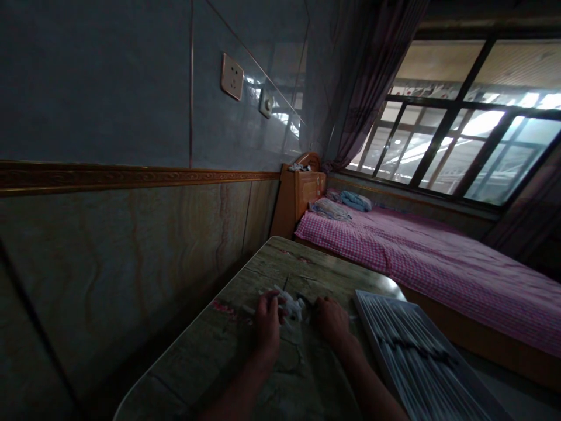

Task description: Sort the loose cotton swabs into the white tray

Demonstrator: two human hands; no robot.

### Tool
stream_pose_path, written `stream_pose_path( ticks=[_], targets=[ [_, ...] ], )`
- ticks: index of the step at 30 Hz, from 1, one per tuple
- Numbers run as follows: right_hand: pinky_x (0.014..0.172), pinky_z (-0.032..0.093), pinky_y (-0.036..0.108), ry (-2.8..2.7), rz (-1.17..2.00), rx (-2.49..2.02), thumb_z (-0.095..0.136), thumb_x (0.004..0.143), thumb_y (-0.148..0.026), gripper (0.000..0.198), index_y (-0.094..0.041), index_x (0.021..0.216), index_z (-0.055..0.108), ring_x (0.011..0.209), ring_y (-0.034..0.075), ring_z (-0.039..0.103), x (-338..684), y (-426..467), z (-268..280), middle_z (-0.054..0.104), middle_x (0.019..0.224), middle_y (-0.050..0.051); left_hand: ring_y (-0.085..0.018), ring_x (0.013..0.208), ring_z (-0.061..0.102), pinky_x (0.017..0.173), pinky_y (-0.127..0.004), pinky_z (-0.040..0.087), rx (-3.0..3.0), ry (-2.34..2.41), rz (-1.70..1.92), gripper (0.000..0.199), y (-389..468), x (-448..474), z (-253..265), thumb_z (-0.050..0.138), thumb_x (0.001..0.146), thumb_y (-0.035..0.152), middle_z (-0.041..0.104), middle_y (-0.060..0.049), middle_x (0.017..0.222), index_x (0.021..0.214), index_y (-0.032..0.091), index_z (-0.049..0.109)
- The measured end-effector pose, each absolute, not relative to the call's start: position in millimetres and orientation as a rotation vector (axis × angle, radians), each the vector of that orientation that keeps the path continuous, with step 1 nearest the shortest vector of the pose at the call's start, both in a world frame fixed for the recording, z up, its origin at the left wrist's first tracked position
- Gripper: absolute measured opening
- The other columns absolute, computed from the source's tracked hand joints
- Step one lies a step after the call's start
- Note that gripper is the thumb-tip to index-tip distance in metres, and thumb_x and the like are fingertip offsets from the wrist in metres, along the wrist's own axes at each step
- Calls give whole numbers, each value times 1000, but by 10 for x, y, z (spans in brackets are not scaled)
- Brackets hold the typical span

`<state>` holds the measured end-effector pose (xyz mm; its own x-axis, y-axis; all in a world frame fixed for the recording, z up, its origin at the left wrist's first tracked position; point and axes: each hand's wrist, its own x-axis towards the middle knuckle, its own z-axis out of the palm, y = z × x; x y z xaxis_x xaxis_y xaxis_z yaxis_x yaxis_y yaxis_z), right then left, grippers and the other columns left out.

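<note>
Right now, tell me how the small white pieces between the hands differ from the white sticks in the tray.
The small white pieces lie loose in an untidy clump on the table; the white sticks lie in rows inside the tray. The pieces look short and crumpled; the sticks long and straight. The left hand and right hand flank the pieces, not the sticks. Both are white.

No legible txt, labels or nos. anywhere; pic too dim and small.
</note>
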<state>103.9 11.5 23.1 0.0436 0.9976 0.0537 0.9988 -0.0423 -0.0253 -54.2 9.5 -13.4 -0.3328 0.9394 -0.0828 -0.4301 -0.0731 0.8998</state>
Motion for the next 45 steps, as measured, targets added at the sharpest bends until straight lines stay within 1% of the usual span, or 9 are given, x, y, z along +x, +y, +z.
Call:
stream_pose_path(
  ticks=[6,14,19,22,25,29,32,39,45],
  targets=[
    [69,47,30,-2151,22,-2324,53,80,-16,25,-16,100,67,94,28,68,1090,96,273,72,100,14,-10,48,56,44,-20,39,653,1082,1650,29,72,-531,-108,60,69,40,65,-1,71,88,18,59],
    [66,43,26,-2090,81,-2319,50,81,-19,24,-18,95,69,92,24,68,1154,-167,248,73,98,11,-11,47,56,43,-20,39,662,1087,1653,30,104,-537,-126,61,67,39,65,-1,70,87,16,59],
    [60,39,24,-1801,369,-2005,51,76,-25,20,-19,79,70,78,21,68,1354,-293,-27,73,82,7,-12,47,56,41,-21,38,693,1102,1674,31,123,-573,-101,62,67,40,64,-1,68,88,17,58],
    [61,41,25,-1625,478,-1798,48,77,-36,25,-20,75,67,74,21,66,1427,-337,-211,72,76,5,-12,50,57,42,-21,39,744,1144,1719,27,160,-644,-101,56,71,35,65,-2,73,91,17,57],
    [62,42,28,-1432,448,-1747,43,78,-47,34,-21,76,64,72,22,64,1428,-361,-297,70,74,6,-15,59,61,51,-25,46,847,1232,1773,21,200,-755,-92,51,76,30,66,-3,80,92,18,57],
    [64,43,29,-1265,379,-1702,41,78,-52,38,-20,77,61,73,23,63,1405,-364,-299,69,76,7,-19,80,64,76,-32,50,1130,1492,1777,12,202,-897,-41,50,78,21,67,-6,87,87,18,57],
    [69,44,30,-1255,422,-1615,43,78,-52,39,-20,80,63,78,24,63,1409,-350,-301,70,79,8,-21,89,63,84,-34,47,1516,1723,1494,14,143,-964,9,49,80,15,68,-8,92,89,18,59],
    [70,45,31,-1178,443,-1535,46,78,-52,40,-17,84,66,78,24,63,1429,-313,-347,71,83,9,-26,105,59,91,-37,41,2217,2041,466,29,-8,-1104,78,45,84,10,63,-15,112,106,16,63],
    [68,45,30,-1187,495,-1493,47,79,-50,39,-17,84,67,78,23,62,1406,-339,-310,70,81,7,-30,113,53,96,-42,38,2437,1922,241,28,-28,-1163,53,55,80,14,63,-17,115,107,14,62]
  ],
)
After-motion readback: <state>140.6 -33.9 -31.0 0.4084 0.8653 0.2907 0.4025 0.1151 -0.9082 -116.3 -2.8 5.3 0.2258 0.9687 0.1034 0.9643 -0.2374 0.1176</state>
